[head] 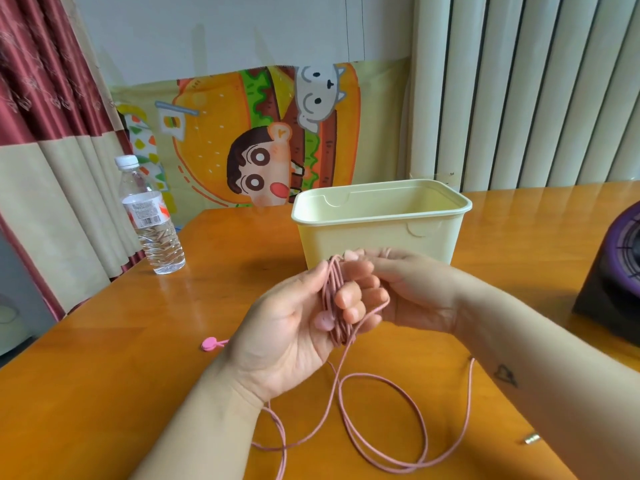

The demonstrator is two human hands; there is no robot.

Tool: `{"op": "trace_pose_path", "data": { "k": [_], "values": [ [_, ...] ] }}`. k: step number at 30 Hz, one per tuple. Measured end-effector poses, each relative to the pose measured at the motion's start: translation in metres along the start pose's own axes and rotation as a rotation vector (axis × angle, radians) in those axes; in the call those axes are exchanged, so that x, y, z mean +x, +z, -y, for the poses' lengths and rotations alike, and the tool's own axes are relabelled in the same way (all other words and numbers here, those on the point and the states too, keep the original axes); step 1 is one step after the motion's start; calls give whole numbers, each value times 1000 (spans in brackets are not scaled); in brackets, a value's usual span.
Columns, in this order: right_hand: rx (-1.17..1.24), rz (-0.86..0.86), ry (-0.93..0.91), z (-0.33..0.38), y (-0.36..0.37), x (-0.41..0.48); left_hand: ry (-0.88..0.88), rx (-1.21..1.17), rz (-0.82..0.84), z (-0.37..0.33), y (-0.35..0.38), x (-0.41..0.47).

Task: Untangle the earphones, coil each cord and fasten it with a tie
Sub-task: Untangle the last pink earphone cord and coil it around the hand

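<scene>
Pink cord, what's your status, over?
Left hand holds half-coiled thin pink earphone cord. Right hand pinches it. Tail loose on orange wooden table, pink tie unused.

I see a glossy wooden table, matt plastic box, clear crinkled plastic bottle, smooth cord, small shiny metal piece

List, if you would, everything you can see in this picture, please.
cord: one, pink, part coiled between the hands, the rest looped on the table
tie: one, pink, on the table left of the left hand
plug: one, metallic, near right of the table
tub: one, pale yellow, behind the hands
bottle: one, clear, far left of the table
box: one, black and purple, right edge
table: one, orange
left hand: holds the coil
right hand: grips the cord
</scene>
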State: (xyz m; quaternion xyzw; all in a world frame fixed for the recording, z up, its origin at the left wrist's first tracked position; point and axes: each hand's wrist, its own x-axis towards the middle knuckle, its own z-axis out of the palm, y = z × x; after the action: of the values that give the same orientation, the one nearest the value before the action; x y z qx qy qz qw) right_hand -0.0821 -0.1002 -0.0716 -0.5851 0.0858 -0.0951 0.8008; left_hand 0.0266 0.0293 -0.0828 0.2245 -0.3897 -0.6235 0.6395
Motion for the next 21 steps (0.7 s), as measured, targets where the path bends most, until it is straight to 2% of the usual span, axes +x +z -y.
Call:
{"op": "trace_pose_path", "data": {
  "k": [2,4,6,7,9,13,15,19,21],
  "values": [
    [80,53,54,-5,2,2,34,-53,13,-5,-2,0],
    [23,92,55,-7,4,2,58,-16,-142,-6,-3,-1],
    [-111,37,13,-8,3,2,123,127,-321,-8,1,-4],
    [-183,-17,-19,-7,1,2,123,170,-352,-9,2,-5],
    [-312,-134,-96,-5,-2,2,63,213,-333,-10,1,-7],
    [-343,-250,-227,-6,1,6,-70,73,-44,-7,0,-8],
    [-354,-260,-274,-10,8,8,-82,-16,34,-3,-2,-5],
    [-667,-261,-277,-20,19,6,70,-182,-50,-12,-7,-6],
    [-841,-168,-250,-20,27,2,179,-331,-177,-17,-6,-5]
  ]
}}
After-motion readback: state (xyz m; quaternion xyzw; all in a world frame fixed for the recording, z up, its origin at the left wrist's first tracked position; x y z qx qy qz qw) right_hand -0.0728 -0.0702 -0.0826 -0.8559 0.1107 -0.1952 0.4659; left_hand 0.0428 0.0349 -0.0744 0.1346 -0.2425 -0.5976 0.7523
